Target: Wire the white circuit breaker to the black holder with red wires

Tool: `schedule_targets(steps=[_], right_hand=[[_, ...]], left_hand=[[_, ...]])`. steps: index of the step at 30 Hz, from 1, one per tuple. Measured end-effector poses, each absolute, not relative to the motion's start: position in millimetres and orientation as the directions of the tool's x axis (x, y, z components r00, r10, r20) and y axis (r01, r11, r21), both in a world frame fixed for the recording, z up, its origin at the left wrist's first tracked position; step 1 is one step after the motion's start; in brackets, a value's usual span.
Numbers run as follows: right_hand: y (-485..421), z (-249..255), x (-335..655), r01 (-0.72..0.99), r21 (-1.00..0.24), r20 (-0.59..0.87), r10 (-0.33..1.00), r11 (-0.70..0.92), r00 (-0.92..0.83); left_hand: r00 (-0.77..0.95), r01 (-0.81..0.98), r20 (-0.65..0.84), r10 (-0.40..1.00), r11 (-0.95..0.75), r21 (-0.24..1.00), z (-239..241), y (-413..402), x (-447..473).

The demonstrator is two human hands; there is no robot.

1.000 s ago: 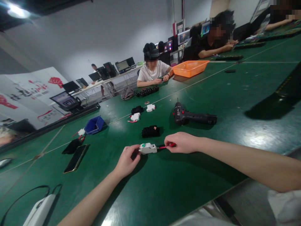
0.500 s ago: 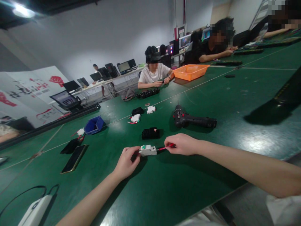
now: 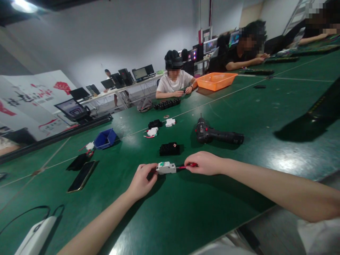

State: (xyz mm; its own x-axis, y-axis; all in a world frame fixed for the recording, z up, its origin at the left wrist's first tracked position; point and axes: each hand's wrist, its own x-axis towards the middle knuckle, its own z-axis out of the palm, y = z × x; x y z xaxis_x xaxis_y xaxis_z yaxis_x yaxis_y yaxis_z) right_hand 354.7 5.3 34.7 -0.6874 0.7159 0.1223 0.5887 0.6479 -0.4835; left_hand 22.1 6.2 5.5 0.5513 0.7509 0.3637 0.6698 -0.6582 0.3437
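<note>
Near the front of the table, a white circuit breaker (image 3: 166, 168) with a green mark lies sideways. My left hand (image 3: 143, 179) grips its left end between thumb and fingers. From its right end a thin red-and-black piece (image 3: 181, 167) runs to my right hand (image 3: 203, 163), whose fingers pinch it. Whether this piece is wires or a slim tool, I cannot tell. Just beyond the breaker sits a black block-shaped part (image 3: 169, 149). A black cordless drill (image 3: 212, 134) lies behind my right hand.
Farther back are white breakers (image 3: 152, 132) and a black part (image 3: 154, 124). To the left are a blue bin (image 3: 105, 138), a phone (image 3: 81, 176) and a white power bank (image 3: 37, 235) with a cable. An orange basket (image 3: 216, 81) stands near a seated person (image 3: 174, 83).
The view has shifted slightly. Both hands keep their hold on the breaker and the red-and-black piece, with almost no movement; the right fingers sit a touch nearer the breaker.
</note>
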Motion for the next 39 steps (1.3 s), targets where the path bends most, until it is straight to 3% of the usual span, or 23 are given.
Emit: schedule_targets(steps=[12, 27, 39], right_hand=[[3.5, 34.3, 353.8, 0.551, -0.456, 0.181, 0.679, 0.699, -0.711], [3.1, 36.1, 352.8, 0.573, -0.482, 0.13, 0.701, 0.663, -0.701], [1.8, 31.9, 350.6, 0.568, -0.414, 0.248, 0.689, 0.711, -0.681]], left_hand=[[0.549, 0.674, 0.38, 0.744, -0.663, 0.326, 5.0, 6.6, 22.2], [0.554, 0.677, 0.367, 0.747, -0.661, 0.325, 4.6, 6.0, 20.7], [0.555, 0.681, 0.368, 0.746, -0.661, 0.314, 5.3, 6.0, 21.8]])
